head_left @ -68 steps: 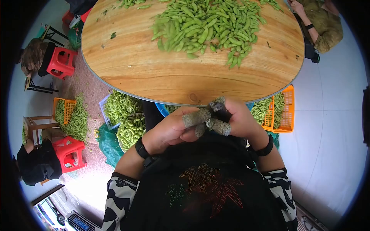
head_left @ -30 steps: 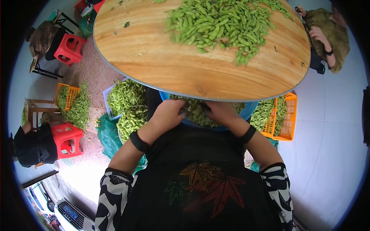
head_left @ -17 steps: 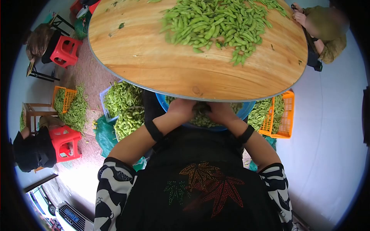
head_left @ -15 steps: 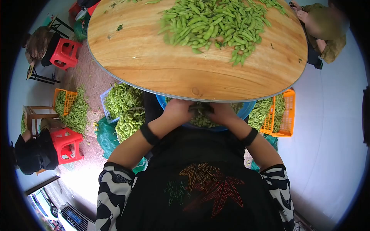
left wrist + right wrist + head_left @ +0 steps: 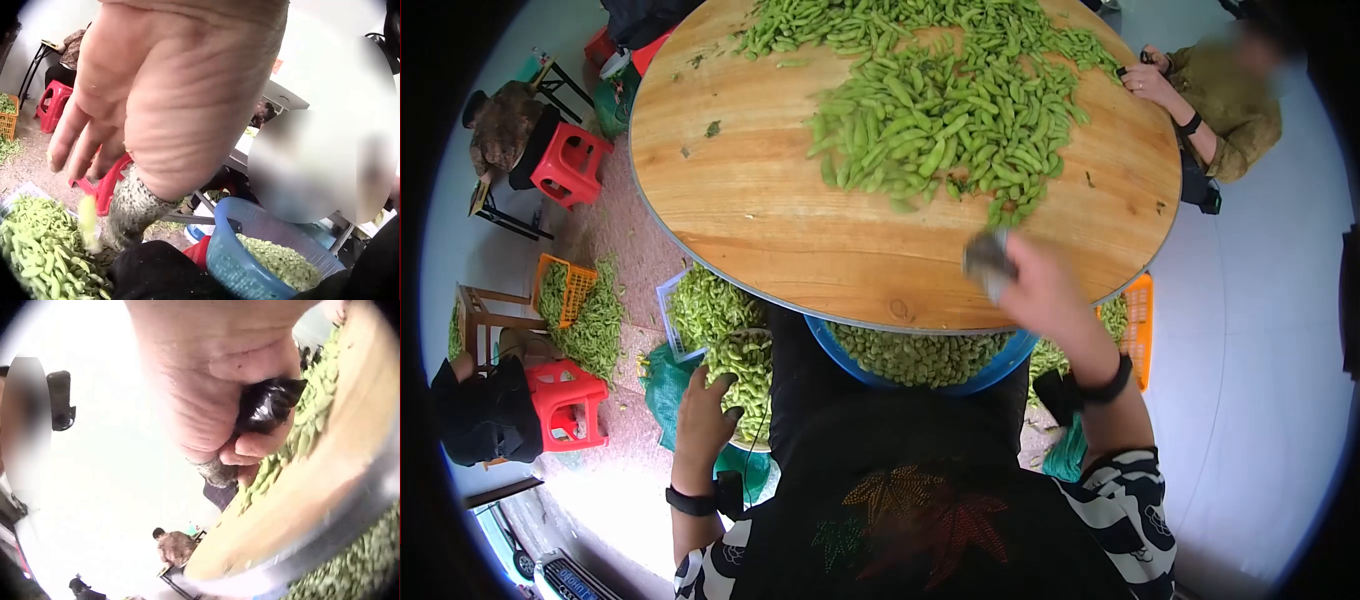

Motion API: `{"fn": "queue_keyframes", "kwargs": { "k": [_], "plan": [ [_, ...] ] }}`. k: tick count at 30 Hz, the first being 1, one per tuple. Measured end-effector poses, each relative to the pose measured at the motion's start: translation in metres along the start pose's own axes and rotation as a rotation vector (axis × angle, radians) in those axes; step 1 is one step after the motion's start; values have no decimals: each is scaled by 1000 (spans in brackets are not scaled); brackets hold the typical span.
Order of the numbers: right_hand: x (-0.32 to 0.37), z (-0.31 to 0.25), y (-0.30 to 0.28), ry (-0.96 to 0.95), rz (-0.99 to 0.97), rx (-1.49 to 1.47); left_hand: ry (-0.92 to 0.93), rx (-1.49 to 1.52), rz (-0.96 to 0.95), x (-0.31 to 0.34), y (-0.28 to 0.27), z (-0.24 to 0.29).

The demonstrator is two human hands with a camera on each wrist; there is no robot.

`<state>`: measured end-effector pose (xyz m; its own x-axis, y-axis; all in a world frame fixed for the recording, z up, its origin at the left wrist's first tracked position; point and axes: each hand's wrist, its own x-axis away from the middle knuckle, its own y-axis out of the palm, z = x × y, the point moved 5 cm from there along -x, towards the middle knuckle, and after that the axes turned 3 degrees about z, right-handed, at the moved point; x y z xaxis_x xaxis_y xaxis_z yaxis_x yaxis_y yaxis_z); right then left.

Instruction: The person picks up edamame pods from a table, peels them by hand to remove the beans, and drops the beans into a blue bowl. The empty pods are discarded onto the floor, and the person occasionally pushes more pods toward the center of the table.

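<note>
My left hand (image 5: 703, 415) hangs beside a round container of bean pods (image 5: 752, 378), fingers loosely spread. A grey speckled cover (image 5: 136, 206) wraps its thumb, and a blurred yellow-green pod piece (image 5: 89, 219) is in the air below the fingers. My right hand (image 5: 1048, 290) is over the near edge of the wooden table (image 5: 800, 260), near a heap of green soybean pods (image 5: 940, 130). Its fingers curl around a shiny black object (image 5: 267, 407) in the palm, whose kind I cannot tell. Shelled green beans (image 5: 920, 355) fill the blue basin (image 5: 825, 350) at my lap.
An orange crate (image 5: 1138, 330) stands to the right, beneath the table. On the left are a pale crate of pods (image 5: 705, 310), a green sack (image 5: 665, 390) and red stools (image 5: 565, 405). Another person's hands (image 5: 1145, 82) are at the table's right edge.
Both hands have left the basin and moved apart. My left hand has gone left to the pod container. The right has risen over the table edge, and the head view shows more of the table.
</note>
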<state>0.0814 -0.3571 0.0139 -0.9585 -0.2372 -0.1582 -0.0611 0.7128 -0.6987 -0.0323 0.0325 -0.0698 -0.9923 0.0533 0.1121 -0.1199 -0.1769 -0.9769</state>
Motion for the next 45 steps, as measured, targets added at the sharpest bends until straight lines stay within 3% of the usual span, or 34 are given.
{"fn": "queue_keyframes", "kwargs": {
  "k": [3, 7, 10, 12, 16, 18, 23, 32, 36, 40, 42, 44, 45],
  "plan": [
    [-71, 21, -7, 34, 221, 239, 83, 190, 68, -23, -23, 36],
    [-110, 26, 12, 107, 263, 339, 377, 471, 158, -51, -51, 110],
    [-96, 12, 20, 25, 240, 400, 474, 705, 85, -70, -64, 153],
    [-79, 6, 15, 95, 164, 239, 543, 907, -68, -81, -62, 175],
    [-80, 26, 18, 126, 249, 242, 413, 1091, -230, -104, -26, 195],
    [-88, 19, 28, 142, 268, 441, 365, 1255, -257, -111, -18, 203],
    [-100, 8, 40, 247, 174, 415, 344, 1191, -290, -114, -17, 202],
    [-98, 7, 40, 91, 314, 253, 297, 1267, -284, -114, -10, 197],
    [-100, 6, 51, 79, 208, 389, 331, 1177, -171, -110, -15, 200],
    [-94, 9, 49, -11, 288, 318, 430, 1007, 22, -105, -22, 202],
    [-92, 6, 46, -35, 320, 272, 403, 1028, 21, -104, -22, 203],
    [-92, 9, 37, 108, 355, 157, 375, 1048, 25, -104, -19, 203],
    [-92, 8, 35, 4, 387, 142, 363, 1074, 27, -104, -14, 202]
  ]
}}
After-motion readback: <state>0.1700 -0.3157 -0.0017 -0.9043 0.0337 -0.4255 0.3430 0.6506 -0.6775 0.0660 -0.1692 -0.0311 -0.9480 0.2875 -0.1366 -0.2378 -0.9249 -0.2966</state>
